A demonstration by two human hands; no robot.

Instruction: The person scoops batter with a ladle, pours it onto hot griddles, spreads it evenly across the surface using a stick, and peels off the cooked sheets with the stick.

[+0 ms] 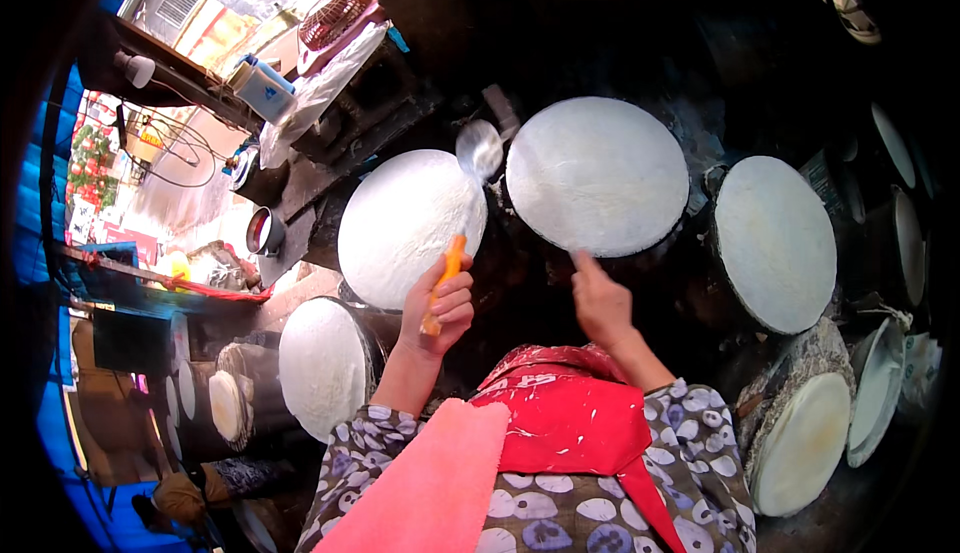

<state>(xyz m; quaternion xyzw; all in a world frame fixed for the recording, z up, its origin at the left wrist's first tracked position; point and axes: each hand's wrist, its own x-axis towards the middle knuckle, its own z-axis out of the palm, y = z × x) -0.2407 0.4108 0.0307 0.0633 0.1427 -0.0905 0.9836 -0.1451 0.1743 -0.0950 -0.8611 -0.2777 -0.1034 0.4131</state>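
My left hand [441, 301] is closed around the orange handle of a metal ladle [480, 149]. The ladle's bowl is raised above the gap between two round griddles, and its shaft crosses the right side of the left griddle [405, 226], which has a white layer over it. At the near rim of the middle griddle [598, 178], also coated white, is my right hand [602, 298]. Its index finger points forward and the other fingers are curled. Blur at the fingertip hides whether it touches or pinches the edge. A third white-topped griddle [776, 244] stands to the right.
Another white-topped griddle [324, 369] sits at my left. Stacked pale flatbreads [801, 444] lie at lower right, with a basin [876, 391] beside them. A metal mug [265, 231], a plastic container [262, 90] and a fan [334, 20] stand along the left-hand ledge. A person [187, 497] is at lower left.
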